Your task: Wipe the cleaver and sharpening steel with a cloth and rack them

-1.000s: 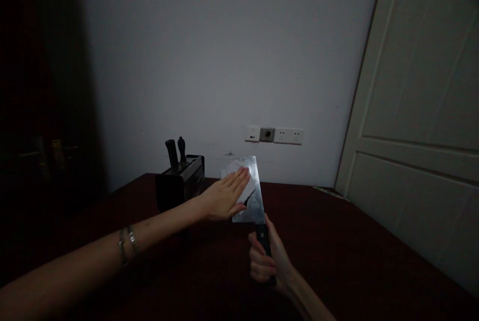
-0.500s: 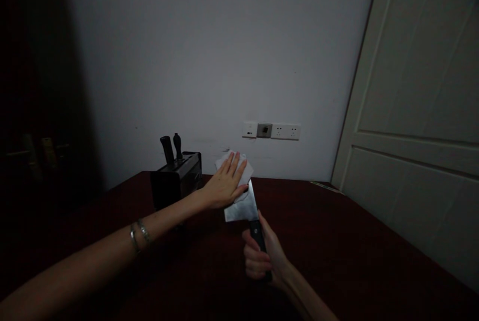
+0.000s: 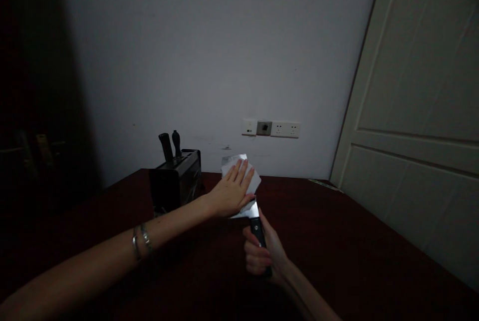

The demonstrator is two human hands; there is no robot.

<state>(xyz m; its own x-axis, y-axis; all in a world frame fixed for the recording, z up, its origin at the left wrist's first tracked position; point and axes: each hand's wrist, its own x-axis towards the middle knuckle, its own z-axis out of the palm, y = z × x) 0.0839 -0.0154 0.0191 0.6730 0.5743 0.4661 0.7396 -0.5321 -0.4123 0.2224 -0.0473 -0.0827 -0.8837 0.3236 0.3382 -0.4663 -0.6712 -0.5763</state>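
My right hand (image 3: 264, 251) is closed around the black handle of a cleaver (image 3: 254, 209), its broad metal blade pointing up and away from me. A thin white sheet (image 3: 253, 181), cloth or paper, I cannot tell which, covers most of the blade. Flat on top of it lies my left hand (image 3: 231, 193), fingers stretched out and slightly apart, pressing it against the metal. Bare blade shows at the top corner and near the handle; the rest is hidden under the sheet and the hand.
A black knife block (image 3: 175, 181) with two dark handles sticking up stands to the left on the dark red table (image 3: 318, 241). Behind the table is a pale wall with a row of sockets (image 3: 271, 129). A light panelled door (image 3: 415, 161) is on the right.
My left hand and the white sheet have slid down along the blade towards the handle and a little right, baring the blade's top corner. My right hand keeps its grip on the cleaver.
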